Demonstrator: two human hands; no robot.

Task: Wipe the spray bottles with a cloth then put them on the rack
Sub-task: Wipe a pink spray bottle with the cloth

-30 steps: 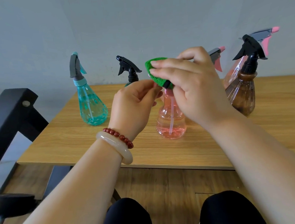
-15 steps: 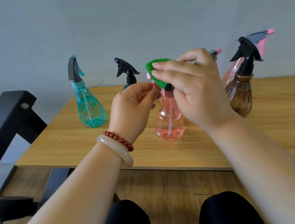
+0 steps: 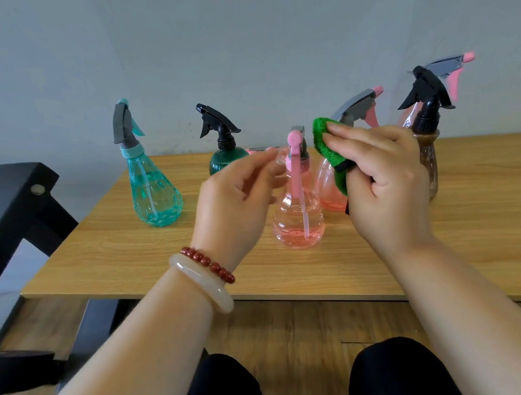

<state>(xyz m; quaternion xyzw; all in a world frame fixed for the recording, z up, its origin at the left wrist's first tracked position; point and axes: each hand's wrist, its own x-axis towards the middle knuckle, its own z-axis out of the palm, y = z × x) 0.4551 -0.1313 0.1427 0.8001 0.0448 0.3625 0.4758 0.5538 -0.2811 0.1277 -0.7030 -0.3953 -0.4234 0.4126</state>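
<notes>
Wooden table (image 3: 131, 249): directly under the pink spray bottle (image 3: 299, 219).
Black rack (image 3: 10, 200): well left of that bottle.
Pink spray bottle: upright, trigger facing me, between my hands.
Right hand (image 3: 387, 180): just right of its head, clamped on the cloth.
Left hand (image 3: 237, 199): just left of its neck, fingers loosely curled, seemingly holding nothing.
Green cloth (image 3: 327, 147): soft, folded, beside the nozzle.
Handling: I judge it light, smooth and tippy; I'd grip the neck under the trigger.

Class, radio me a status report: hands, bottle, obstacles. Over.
Right hand grips green cloth. Left hand loose, beside bottle neck. Pink bottle upright on table. Another pink bottle close behind.
</notes>
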